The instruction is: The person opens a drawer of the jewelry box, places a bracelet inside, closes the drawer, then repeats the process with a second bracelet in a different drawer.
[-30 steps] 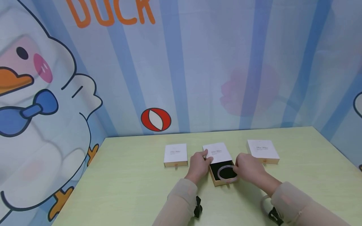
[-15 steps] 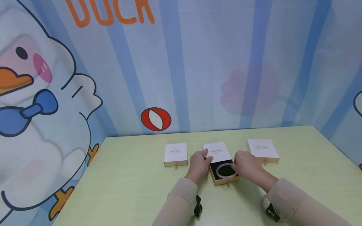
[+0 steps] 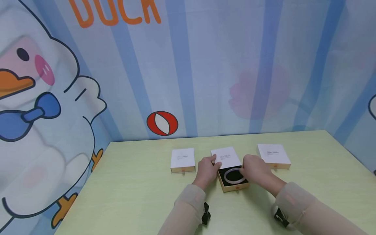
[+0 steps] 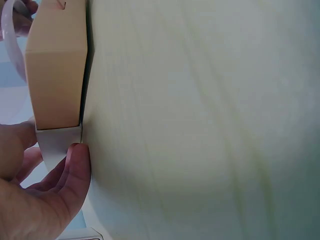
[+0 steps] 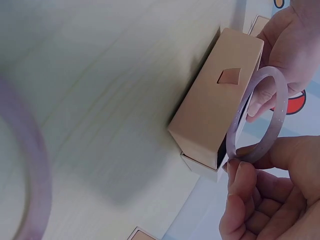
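A white slide-out jewellery box sits mid-table, its tan-fronted drawer pulled toward me and showing a black inside. My left hand grips the sleeve's left side; in the left wrist view its fingers lie along the sleeve's side. My right hand pinches a pale lilac bangle between thumb and fingertips. In the right wrist view the bangle is tilted at the drawer's opening, its lower edge partly behind the drawer wall. Whether it touches the lining I cannot tell.
Two more boxes stand shut, a left box and a right box beyond my right hand. Another pale bangle rings my right wrist. A printed duck backdrop rises behind the pale table.
My right hand has shifted slightly left and away from me, carrying the bangle farther back over the drawer. My left hand and the box stay in place.
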